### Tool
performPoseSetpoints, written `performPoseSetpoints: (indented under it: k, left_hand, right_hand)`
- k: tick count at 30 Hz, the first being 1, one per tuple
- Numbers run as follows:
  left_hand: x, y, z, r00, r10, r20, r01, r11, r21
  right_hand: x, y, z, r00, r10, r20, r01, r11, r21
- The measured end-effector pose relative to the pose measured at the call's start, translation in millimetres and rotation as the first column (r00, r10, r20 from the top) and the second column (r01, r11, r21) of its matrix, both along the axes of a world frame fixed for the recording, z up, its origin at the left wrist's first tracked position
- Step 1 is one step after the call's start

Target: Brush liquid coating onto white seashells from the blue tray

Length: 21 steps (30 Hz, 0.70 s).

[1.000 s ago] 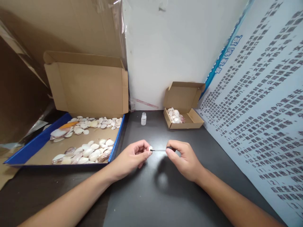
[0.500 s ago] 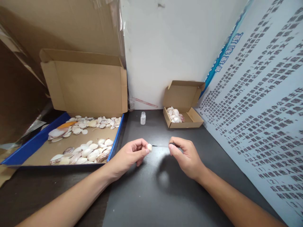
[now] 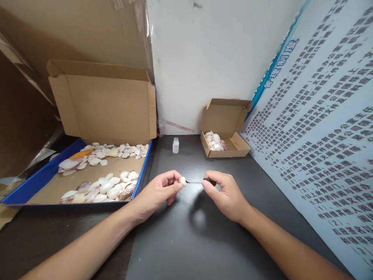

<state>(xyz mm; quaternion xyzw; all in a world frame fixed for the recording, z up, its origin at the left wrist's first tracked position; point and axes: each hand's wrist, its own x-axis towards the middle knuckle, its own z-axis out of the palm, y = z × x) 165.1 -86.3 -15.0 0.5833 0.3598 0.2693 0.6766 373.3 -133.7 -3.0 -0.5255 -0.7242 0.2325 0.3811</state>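
Between the thumb and fingers of my left hand (image 3: 165, 187) is a small whitish shell (image 3: 183, 181). My right hand (image 3: 225, 191) pinches a thin brush (image 3: 196, 182), its dark handle end mostly hidden in the fingers. The brush lies level, and its dark, slightly bent tip meets the right side of the shell. Both hands are above the dark tabletop (image 3: 175, 249). Beyond them stands a small clear glass bottle (image 3: 175, 146) with a white label and no cap on it.
At the left, a blue-walled cardboard box (image 3: 145, 167) with its lid up holds many shells (image 3: 106, 186) in two groups. A smaller open cardboard box (image 3: 229, 154) with white shells (image 3: 214, 141) stands at the back right. A printed board (image 3: 314, 128) slants along the right side.
My right hand has moved slightly left, bringing the brush closer, and its tip now bends against the shell. My left hand keeps nearly the same place.
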Motion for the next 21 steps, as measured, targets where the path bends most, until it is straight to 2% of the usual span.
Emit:
performPoseSetpoints:
  k: [3, 8, 13, 16, 18, 21]
  left_hand:
    - [-0.3, -0.2, 0.1, 1.0, 0.0, -0.002, 0.0, 1.0, 0.009]
    - [0.6, -1.6, 1.5, 1.0, -0.004, 0.001, 0.004, 1.0, 0.016]
    - [1.4, -2.7, 3.2, 1.0, -0.016, -0.015, 0.017, 0.999, 0.035]
    - [1.0, -2.2, 2.4, 1.0, -0.019, -0.025, 0.02, 0.999, 0.046]
    - [0.8, -1.9, 1.4, 0.999, -0.024, -0.022, 0.025, 0.998, 0.051]
    - [0.8, -1.7, 0.3, 0.999, -0.027, -0.021, 0.028, 0.998, 0.056]
  right_hand:
    - [0.0, 0.2, -0.4, 0.999, -0.042, -0.002, 0.042, 0.999, 0.004]
    - [-0.5, -2.0, 0.9, 0.998, 0.034, -0.049, -0.032, 0.999, 0.032]
    - [-0.8, -1.8, 1.3, 0.999, -0.024, -0.025, 0.025, 0.999, 0.032]
    - [-0.8, -2.2, 2.4, 0.998, 0.018, -0.052, -0.015, 0.998, 0.062]
    - [-1.1, -2.6, 2.5, 0.998, 0.053, -0.032, -0.051, 0.997, 0.051]
    - [-1.3, -2.6, 2.0, 1.0, 0.016, 0.006, -0.016, 1.0, 0.015]
